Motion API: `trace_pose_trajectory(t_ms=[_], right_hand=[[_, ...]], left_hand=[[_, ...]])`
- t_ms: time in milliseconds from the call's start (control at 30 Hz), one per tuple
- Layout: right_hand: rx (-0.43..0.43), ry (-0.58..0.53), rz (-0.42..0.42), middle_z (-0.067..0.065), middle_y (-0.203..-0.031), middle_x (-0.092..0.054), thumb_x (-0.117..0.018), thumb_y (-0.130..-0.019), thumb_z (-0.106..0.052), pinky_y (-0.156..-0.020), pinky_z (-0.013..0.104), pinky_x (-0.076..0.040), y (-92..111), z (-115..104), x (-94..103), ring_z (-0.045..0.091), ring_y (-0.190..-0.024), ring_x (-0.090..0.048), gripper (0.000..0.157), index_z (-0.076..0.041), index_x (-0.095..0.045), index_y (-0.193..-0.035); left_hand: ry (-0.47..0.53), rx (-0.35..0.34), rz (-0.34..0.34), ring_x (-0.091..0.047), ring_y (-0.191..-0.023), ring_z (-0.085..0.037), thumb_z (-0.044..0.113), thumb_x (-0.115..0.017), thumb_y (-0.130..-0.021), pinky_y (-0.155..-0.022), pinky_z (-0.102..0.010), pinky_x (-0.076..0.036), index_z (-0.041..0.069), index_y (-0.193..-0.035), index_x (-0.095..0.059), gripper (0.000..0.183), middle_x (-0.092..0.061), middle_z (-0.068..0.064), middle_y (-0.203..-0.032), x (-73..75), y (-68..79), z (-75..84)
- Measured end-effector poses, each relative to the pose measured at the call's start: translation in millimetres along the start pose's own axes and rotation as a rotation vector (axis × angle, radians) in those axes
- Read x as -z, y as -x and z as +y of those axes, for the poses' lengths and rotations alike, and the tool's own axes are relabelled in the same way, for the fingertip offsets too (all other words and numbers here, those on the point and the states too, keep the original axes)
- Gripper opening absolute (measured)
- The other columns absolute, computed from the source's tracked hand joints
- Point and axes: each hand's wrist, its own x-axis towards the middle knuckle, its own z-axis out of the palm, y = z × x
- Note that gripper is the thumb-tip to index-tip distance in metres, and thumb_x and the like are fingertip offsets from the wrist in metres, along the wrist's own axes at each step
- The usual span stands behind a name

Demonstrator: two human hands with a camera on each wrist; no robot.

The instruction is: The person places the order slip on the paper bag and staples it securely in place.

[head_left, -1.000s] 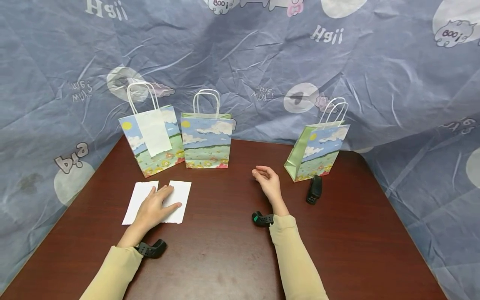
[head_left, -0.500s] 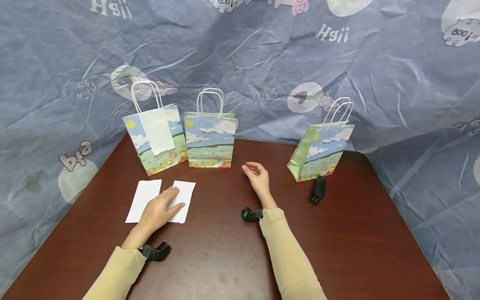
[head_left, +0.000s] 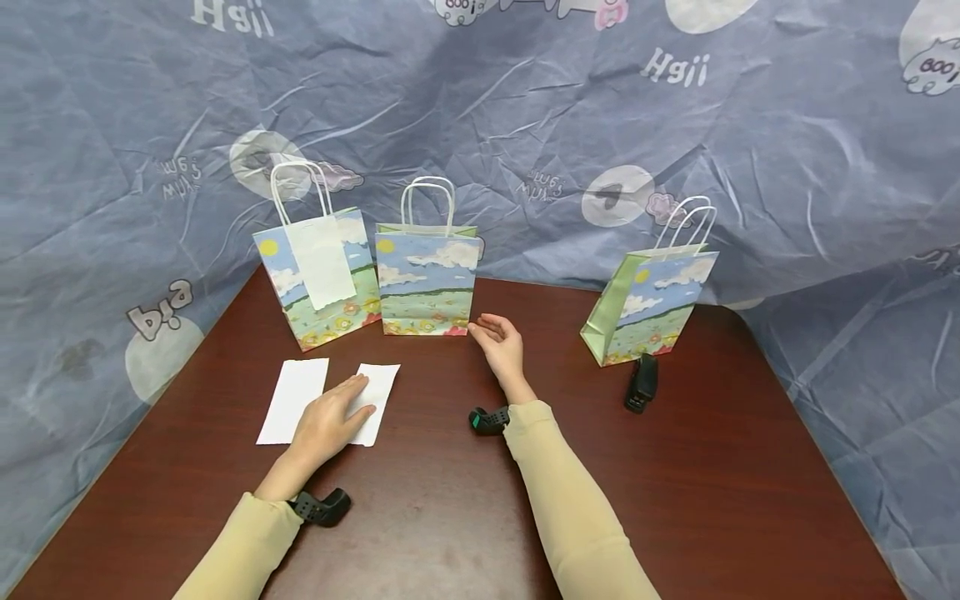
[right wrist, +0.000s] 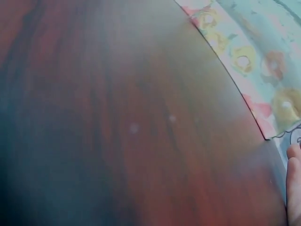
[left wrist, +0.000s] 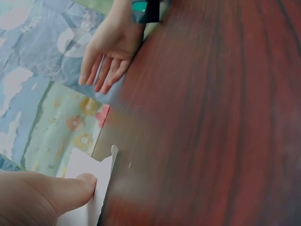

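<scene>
My left hand (head_left: 327, 423) rests, fingers extended, on the right of two white paper slips (head_left: 377, 390); its thumb (left wrist: 75, 192) touches the paper in the left wrist view. The other slip (head_left: 295, 398) lies flat beside it, partly under the hand. My right hand (head_left: 501, 352) holds nothing, its fingers loosely bent, close to the lower right corner of the middle paper gift bag (head_left: 427, 287). Whether it touches the bag I cannot tell. In the right wrist view only a bit of that hand (right wrist: 294, 176) shows near the bag's flowered bottom edge (right wrist: 242, 61).
At the left stands a matching gift bag (head_left: 360, 292) with a white slip (head_left: 322, 262) attached to its front. A third bag (head_left: 656, 308) stands turned at the right, a black stapler (head_left: 642, 383) before it. A printed cloth (head_left: 525, 108) hangs behind the brown table (head_left: 450, 517).
My right hand has moved left and slightly away from me, toward the middle bag. My left hand stays on the paper. The whole head view has shifted slightly.
</scene>
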Motion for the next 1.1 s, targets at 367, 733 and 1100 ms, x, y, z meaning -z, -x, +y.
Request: trace_pose_trajectory(t_ms=[367,733,1100], right_hand=[[0.014,0.079,0.054,0.016,-0.117,-0.06,-0.072,-0.084,-0.016,-0.088,0.034,-0.048,-13,19,-13.0,0.028,-0.108,-0.059,0.044,0.0,-0.059,-0.122],[0.036,0.098,0.066,0.017,-0.107,-0.065,-0.071,-0.085,-0.012,-0.083,0.036,-0.051,-18,19,-17.1,0.029,-0.099,-0.062,0.029,0.0,-0.066,-0.111],[0.039,0.188,0.087,0.01,-0.096,-0.07,-0.069,-0.087,-0.016,-0.073,0.033,-0.053,-19,22,-18.6,0.022,-0.087,-0.065,0.021,-0.005,-0.072,-0.105]], left_hand=[[0.104,0.099,0.099,-0.054,-0.112,-0.039,0.012,-0.078,-0.075,-0.087,-0.052,-0.044,-0.007,-0.127,-0.054,0.06,-0.055,-0.024,-0.126,-3.0,-1.9,5.6],[0.201,0.31,0.08,-0.044,-0.123,-0.04,0.013,-0.081,-0.071,-0.095,-0.051,-0.039,-0.006,-0.137,-0.042,0.079,-0.044,-0.023,-0.137,-0.8,-5.8,7.6],[0.296,0.389,0.132,-0.055,-0.112,-0.037,0.009,-0.08,-0.071,-0.086,-0.047,-0.047,0.001,-0.13,-0.055,0.064,-0.057,-0.022,-0.123,-4.5,-4.4,6.8]])
